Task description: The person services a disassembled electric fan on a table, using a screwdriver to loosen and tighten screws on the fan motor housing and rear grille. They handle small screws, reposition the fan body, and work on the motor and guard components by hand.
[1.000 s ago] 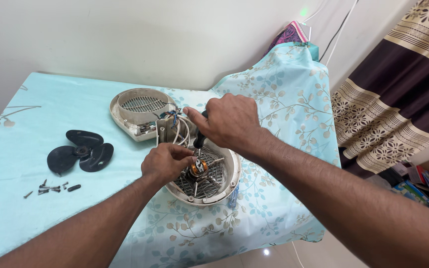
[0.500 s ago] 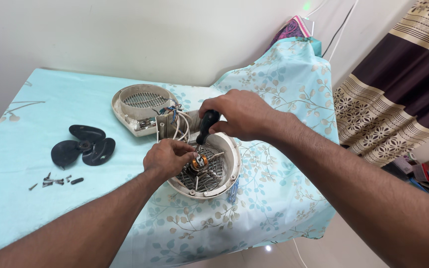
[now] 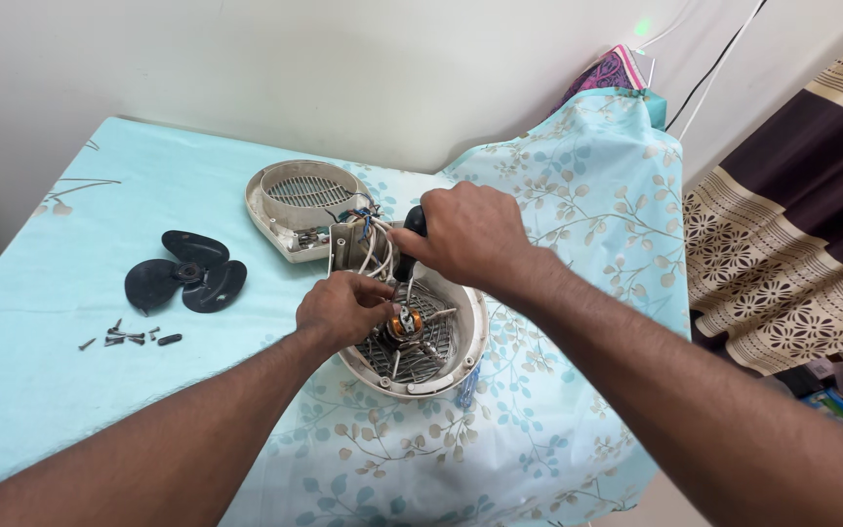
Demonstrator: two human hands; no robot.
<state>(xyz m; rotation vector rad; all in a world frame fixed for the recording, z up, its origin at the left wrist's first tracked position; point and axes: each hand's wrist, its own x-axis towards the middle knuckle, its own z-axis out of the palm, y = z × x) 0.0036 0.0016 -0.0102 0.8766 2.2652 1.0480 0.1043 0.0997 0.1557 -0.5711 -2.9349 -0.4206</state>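
A round cream fan housing point(image 3: 461, 363) with a metal grille lies on the cloth-covered table, a small copper-wound motor point(image 3: 406, 322) at its centre. My left hand point(image 3: 343, 308) rests on the motor's left side and pinches it. My right hand point(image 3: 465, 234) grips the black handle of a screwdriver point(image 3: 410, 242), whose shaft points down at the motor. Behind it lies the other cream housing half point(image 3: 304, 203), joined by a bundle of wires point(image 3: 371, 234).
A black three-blade fan propeller point(image 3: 187, 273) lies left on the light-blue floral cloth point(image 3: 70, 254). Several loose screws point(image 3: 129, 337) sit near it. A wall runs behind the table; a patterned curtain point(image 3: 792, 234) hangs at the right.
My right hand has shifted right and turned, so the screwdriver handle shows more upright over the motor. My left hand stays on the motor.
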